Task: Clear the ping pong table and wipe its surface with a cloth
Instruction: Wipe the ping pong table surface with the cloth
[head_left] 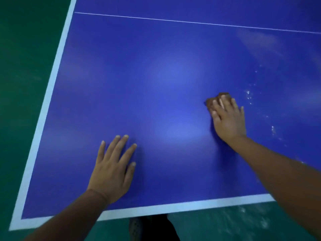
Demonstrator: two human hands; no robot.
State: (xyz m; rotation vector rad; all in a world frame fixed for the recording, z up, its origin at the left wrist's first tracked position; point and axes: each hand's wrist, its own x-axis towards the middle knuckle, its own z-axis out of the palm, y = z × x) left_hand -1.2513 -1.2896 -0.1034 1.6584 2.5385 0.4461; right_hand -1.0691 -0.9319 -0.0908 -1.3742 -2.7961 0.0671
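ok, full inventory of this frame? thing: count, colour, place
table: 1, blue with white edge lines, fills most of view
centre line: 1, thin white, across the far part of the table
cloth: 1, brown, on the table right of middle, under right hand
wet specks: several, whitish, on the table right of the cloth
floor: green, left of and below the table
hands: left hand flat on the table near its front edge; right hand pressing the cloth

The blue surface [156, 75] looks smooth with a soft sheen; the brown cloth [211, 100] looks soft and crumpled.
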